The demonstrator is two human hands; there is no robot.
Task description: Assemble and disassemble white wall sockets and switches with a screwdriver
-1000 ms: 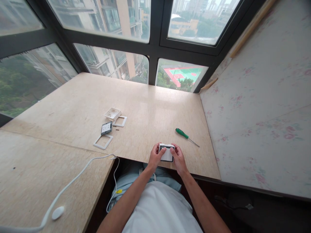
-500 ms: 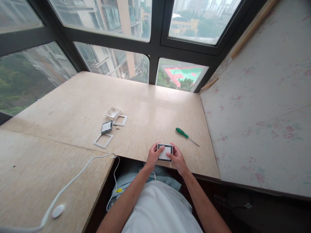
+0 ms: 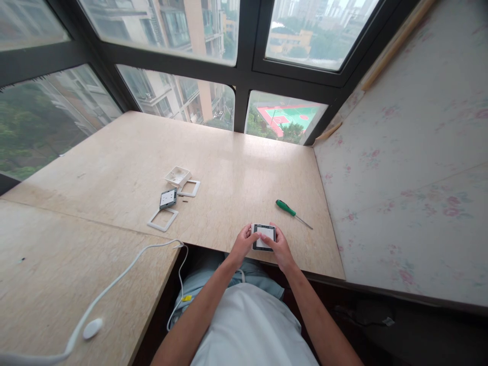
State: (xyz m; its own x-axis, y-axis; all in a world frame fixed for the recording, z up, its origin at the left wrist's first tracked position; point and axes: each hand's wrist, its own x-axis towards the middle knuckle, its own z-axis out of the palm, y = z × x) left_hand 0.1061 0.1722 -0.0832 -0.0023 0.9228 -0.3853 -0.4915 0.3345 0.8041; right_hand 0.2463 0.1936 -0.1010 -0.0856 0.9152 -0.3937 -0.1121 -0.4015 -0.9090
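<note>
Both hands hold a small square wall switch (image 3: 264,237) with a white face and a dark frame, low over the near edge of the beige tabletop (image 3: 229,168). My left hand (image 3: 244,243) grips its left side with the fingers curled. My right hand (image 3: 277,245) grips its right side the same way. A green-handled screwdriver (image 3: 288,210) lies on the table just beyond and to the right of my right hand.
Further left lie a white back box (image 3: 177,176), two white square frames (image 3: 162,219) (image 3: 189,188), a dark socket module (image 3: 168,197) and a tiny screw (image 3: 184,201). A white cable (image 3: 125,267) with an oval switch (image 3: 92,328) crosses the near-left table. Windows behind, a flowered wall at right.
The switch has been turned over in my hands: its white back showed earlier, now its dark-framed face is up. Both hands have shifted slightly away from me.
</note>
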